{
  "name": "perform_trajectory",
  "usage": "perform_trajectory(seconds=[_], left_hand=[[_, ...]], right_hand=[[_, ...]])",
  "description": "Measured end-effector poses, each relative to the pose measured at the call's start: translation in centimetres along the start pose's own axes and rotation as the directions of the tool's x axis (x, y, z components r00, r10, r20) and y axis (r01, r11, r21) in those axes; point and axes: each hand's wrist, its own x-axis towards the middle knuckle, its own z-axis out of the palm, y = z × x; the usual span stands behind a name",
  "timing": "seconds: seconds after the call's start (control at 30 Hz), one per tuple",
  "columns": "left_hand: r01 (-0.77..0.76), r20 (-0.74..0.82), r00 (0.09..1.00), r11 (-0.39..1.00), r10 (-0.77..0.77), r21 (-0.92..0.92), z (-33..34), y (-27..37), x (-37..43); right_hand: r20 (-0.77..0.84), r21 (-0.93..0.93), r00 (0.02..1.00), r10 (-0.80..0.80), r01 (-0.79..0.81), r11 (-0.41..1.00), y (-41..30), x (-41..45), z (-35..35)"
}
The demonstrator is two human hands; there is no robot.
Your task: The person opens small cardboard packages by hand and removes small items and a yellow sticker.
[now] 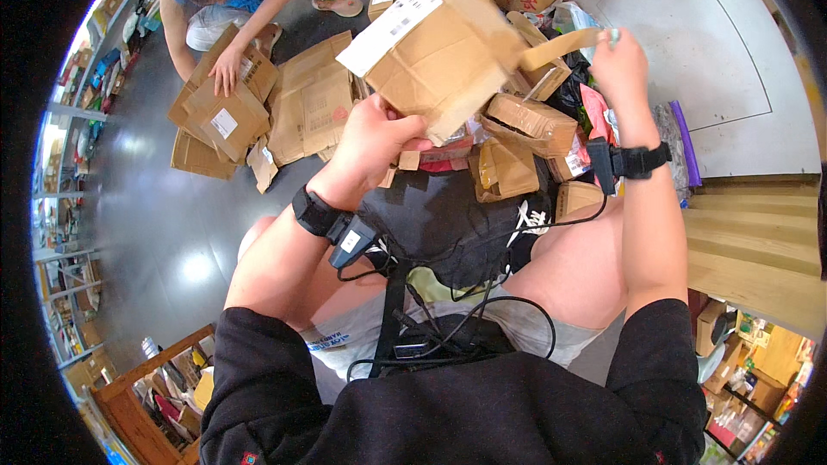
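My left hand [371,142] grips the near edge of a brown cardboard box [446,64], with the thumb on top. The box is tilted in the air before me, and a white printed label [391,29] covers its far left side. A brown strip, apparently packing tape [559,50], stretches from the box's blurred right edge to my right hand [621,71]. Its end is pinched in my right fingers, where a small teal spot shows. Whether the strip is still stuck at the box's edge is blurred. Each wrist wears a black strap with a cabled device.
Flattened cardboard [313,103] lies left of the held box. Several small cartons [533,123] and plastic bags are heaped beyond my knees. At the upper left a crouching person's hand [226,71] rests on folded cardboard [226,116]. Black cables [549,226] cross my lap. Shelves [71,194] line the left.
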Motion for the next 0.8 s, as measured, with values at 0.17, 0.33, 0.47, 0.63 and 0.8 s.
perform_trajectory(seconds=[0.17,0.33,0.47,0.63,0.8], left_hand=[[0.073,-0.119,0.99,0.997,-0.073,-0.004,-6.0,-1.1,1.7],[0.186,-0.21,0.958,0.981,-0.194,-0.056,-10.6,-3.8,2.7],[0.219,-0.259,0.944,0.975,-0.203,0.035,-11.4,-4.6,2.1],[0.199,-0.267,0.95,0.972,-0.161,0.121,-12.0,-4.7,1.6],[0.087,-0.319,0.948,0.972,-0.014,0.216,-12.3,-3.8,1.3]], right_hand=[[-0.174,-0.007,0.978,0.115,-0.118,0.993,3.9,2.4,0.0],[0.161,0.338,0.986,0.04,-0.093,0.936,-1.2,-2.2,-0.4],[0.316,0.405,0.946,-0.077,-0.061,0.912,-3.3,-3.5,1.3],[0.354,0.428,0.928,-0.118,-0.049,0.902,-5.3,-4.6,1.9],[0.423,0.415,0.896,-0.133,-0.06,0.908,-6.3,-5.3,3.1]])
